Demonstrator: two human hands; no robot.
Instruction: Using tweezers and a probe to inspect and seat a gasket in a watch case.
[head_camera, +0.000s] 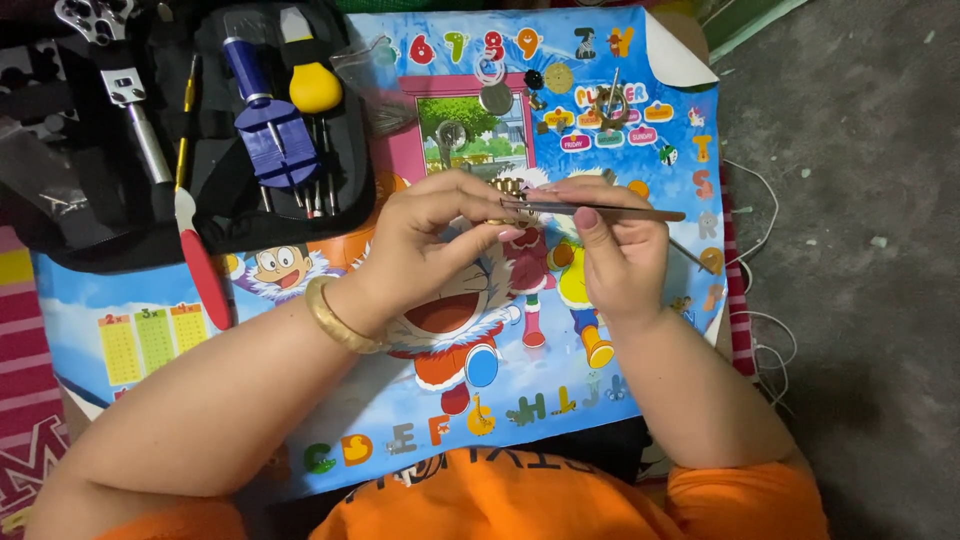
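Note:
My left hand (440, 225) pinches a small gold-coloured metal piece (508, 188), likely a watch part, between thumb and fingertips, above a colourful cartoon poster (560, 380). A gold bangle (335, 318) circles that wrist. My right hand (610, 250) grips thin metal tweezers (610, 210) held level, their tips meeting the gold piece at the left while the handle sticks out to the right. Both hands touch each other over the middle of the poster.
An open black tool case (215, 225) at upper left holds a blue tool (268, 125), a yellow-handled screwdriver (312, 85), a metal tool (135, 105) and a red-tipped tool (200, 265). Small watch parts (558, 80) and a round metal disc (495, 98) lie on the poster's top. Grey floor and white cord (770, 340) at right.

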